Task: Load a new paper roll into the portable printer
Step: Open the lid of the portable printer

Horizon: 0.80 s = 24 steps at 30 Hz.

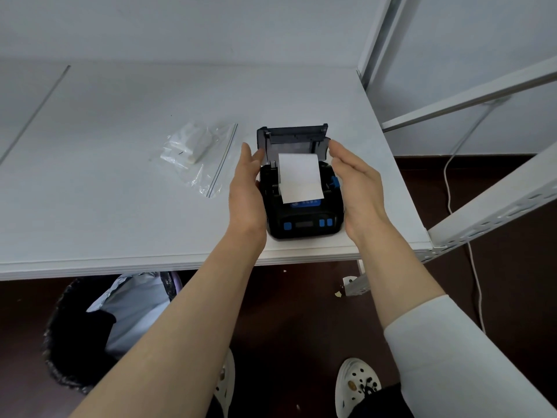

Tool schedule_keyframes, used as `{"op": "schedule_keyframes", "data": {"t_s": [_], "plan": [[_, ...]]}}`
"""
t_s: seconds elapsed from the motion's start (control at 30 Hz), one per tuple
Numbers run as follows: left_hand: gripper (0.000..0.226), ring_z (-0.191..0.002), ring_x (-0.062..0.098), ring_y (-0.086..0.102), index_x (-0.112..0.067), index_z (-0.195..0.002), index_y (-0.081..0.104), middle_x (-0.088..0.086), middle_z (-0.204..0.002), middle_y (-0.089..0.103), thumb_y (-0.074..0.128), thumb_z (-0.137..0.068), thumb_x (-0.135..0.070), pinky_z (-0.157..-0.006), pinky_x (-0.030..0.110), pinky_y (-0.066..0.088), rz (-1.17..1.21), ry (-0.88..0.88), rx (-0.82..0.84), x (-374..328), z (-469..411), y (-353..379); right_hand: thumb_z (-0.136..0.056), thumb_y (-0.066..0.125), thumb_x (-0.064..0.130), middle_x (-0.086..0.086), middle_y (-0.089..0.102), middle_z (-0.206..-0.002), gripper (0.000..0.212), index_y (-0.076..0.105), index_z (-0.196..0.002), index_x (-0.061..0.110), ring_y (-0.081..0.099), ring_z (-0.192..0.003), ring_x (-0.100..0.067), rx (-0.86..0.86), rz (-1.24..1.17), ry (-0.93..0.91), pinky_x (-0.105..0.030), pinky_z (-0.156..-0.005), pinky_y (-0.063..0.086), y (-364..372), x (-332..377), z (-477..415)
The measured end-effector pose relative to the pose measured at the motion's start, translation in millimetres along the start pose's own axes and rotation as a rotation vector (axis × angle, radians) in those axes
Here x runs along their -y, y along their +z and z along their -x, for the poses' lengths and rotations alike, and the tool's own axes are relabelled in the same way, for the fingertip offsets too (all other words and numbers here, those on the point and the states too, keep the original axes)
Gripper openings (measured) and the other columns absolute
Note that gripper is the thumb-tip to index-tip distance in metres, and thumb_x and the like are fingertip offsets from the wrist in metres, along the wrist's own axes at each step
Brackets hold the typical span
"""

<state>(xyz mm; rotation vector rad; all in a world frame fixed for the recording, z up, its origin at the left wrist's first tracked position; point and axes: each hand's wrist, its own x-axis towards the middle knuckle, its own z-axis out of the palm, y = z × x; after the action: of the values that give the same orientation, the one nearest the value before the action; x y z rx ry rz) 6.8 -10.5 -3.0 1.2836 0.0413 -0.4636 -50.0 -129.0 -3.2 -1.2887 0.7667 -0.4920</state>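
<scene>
A black portable printer (303,220) with blue buttons stands near the front right corner of the white table (120,176). Its lid (291,138) is raised upright at the back. A strip of white paper (300,178) lies from the open compartment over the front of the printer; the roll itself is hidden under it. My left hand (245,191) is flat against the printer's left side, fingertips up by the lid's left edge. My right hand (355,188) sits along the right side with its fingers straight, fingertips at the lid's right edge. Neither hand holds anything.
A clear zip bag (199,155) with a small white item inside lies left of the printer. A white metal rack frame (482,95) rises at the table's right edge. Below the table are a dark bag (99,327) and a white cable (470,260) on the floor.
</scene>
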Motion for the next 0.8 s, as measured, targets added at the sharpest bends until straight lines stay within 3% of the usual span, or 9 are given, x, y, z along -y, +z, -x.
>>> {"op": "schedule_keyframes", "data": {"t_s": [0.17, 0.27, 0.33, 0.4, 0.47, 0.5, 0.6, 0.67, 0.8], "plan": [[0.052, -0.141, 0.021, 0.033, -0.016, -0.146, 0.032, 0.000, -0.152, 0.038, 0.034, -0.097, -0.031, -0.117, 0.042, 0.026, -0.049, -0.011, 0.019, 0.4, -3.5, 1.9, -0.095, 0.047, 0.009, 0.002, 0.057, -0.135, 0.034, 0.057, -0.127, 0.014, 0.051, -0.124, -0.009, 0.002, 0.000, 0.039, -0.026, -0.109, 0.039, -0.8, 0.9, -2.7], [0.053, -0.138, 0.013, 0.036, -0.020, -0.149, 0.025, -0.005, -0.150, 0.041, 0.031, -0.096, -0.020, -0.097, 0.019, 0.039, 0.026, -0.046, 0.013, -2.1, -0.3, 1.2, -0.094, 0.048, 0.008, 0.003, 0.061, -0.129, 0.033, 0.060, -0.123, 0.015, 0.055, -0.102, 0.002, -0.012, 0.034, 0.028, 0.000, -0.074, 0.044, -4.4, 5.2, -0.2], [0.049, -0.134, 0.012, 0.042, -0.017, -0.145, 0.034, -0.002, -0.145, 0.047, 0.033, -0.096, -0.017, -0.091, 0.016, 0.040, -0.005, -0.035, -0.021, -4.3, 2.1, 0.4, -0.092, 0.049, 0.005, 0.001, 0.062, -0.125, 0.033, 0.062, -0.121, 0.014, 0.054, -0.096, 0.002, -0.018, 0.082, 0.010, 0.004, -0.061, 0.042, -7.1, 7.0, 1.4], [0.042, -0.117, 0.002, 0.053, -0.018, -0.132, 0.051, -0.002, -0.129, 0.058, 0.034, -0.094, -0.013, -0.088, 0.014, 0.040, -0.084, 0.000, -0.049, -5.8, 4.2, 0.3, -0.090, 0.052, 0.005, 0.002, 0.063, -0.122, 0.032, 0.064, -0.118, 0.015, 0.055, -0.100, -0.002, -0.024, 0.163, -0.019, 0.000, -0.066, 0.044, -8.1, 8.7, 3.3], [0.032, -0.083, -0.015, 0.057, -0.023, -0.106, 0.062, -0.008, -0.104, 0.064, 0.037, -0.093, -0.009, -0.073, 0.005, 0.042, -0.154, 0.055, -0.072, -5.2, 7.3, 1.1, -0.089, 0.056, 0.010, 0.003, 0.065, -0.117, 0.030, 0.064, -0.117, 0.016, 0.057, -0.103, -0.004, -0.023, 0.234, -0.065, -0.009, -0.083, 0.047, -7.9, 8.5, 5.5], [0.030, -0.079, -0.015, 0.057, -0.023, -0.105, 0.063, -0.009, -0.103, 0.064, 0.040, -0.093, -0.010, -0.066, 0.000, 0.042, -0.176, 0.061, -0.082, -4.9, 8.6, 1.3, -0.088, 0.058, 0.012, 0.004, 0.066, -0.112, 0.030, 0.064, -0.117, 0.017, 0.058, -0.106, -0.006, -0.015, 0.266, -0.094, -0.016, -0.094, 0.046, -7.7, 7.8, 6.5], [0.037, -0.099, -0.002, 0.055, -0.015, -0.127, 0.057, -0.007, -0.122, 0.063, 0.049, -0.092, -0.015, -0.070, 0.001, 0.041, -0.219, 0.044, -0.076, -6.4, 11.8, 1.8, -0.087, 0.062, 0.016, 0.006, 0.065, -0.100, 0.033, 0.062, -0.119, 0.019, 0.058, -0.108, -0.009, 0.032, 0.392, -0.183, -0.025, -0.101, 0.041, -4.2, 5.9, 10.1], [0.035, -0.099, 0.001, 0.058, -0.015, -0.125, 0.058, -0.012, -0.110, 0.065, 0.051, -0.090, -0.015, -0.074, 0.004, 0.045, -0.237, 0.056, -0.066, -6.1, 11.9, 0.5, -0.085, 0.064, 0.015, 0.005, 0.065, -0.099, 0.033, 0.063, -0.118, 0.020, 0.060, -0.105, -0.010, 0.042, 0.460, -0.233, -0.025, -0.100, 0.042, -0.6, 3.6, 11.3], [0.038, -0.110, 0.015, 0.062, -0.013, -0.126, 0.058, 0.000, -0.115, 0.067, 0.053, -0.088, -0.010, -0.101, 0.033, 0.048, -0.287, 0.090, -0.069, -3.9, 10.3, -1.8, -0.082, 0.066, 0.006, 0.009, 0.067, -0.089, 0.029, 0.069, -0.108, 0.018, 0.063, -0.094, -0.003, 0.036, 0.483, -0.322, -0.024, -0.098, 0.048, 4.8, 3.1, 13.8]]}}
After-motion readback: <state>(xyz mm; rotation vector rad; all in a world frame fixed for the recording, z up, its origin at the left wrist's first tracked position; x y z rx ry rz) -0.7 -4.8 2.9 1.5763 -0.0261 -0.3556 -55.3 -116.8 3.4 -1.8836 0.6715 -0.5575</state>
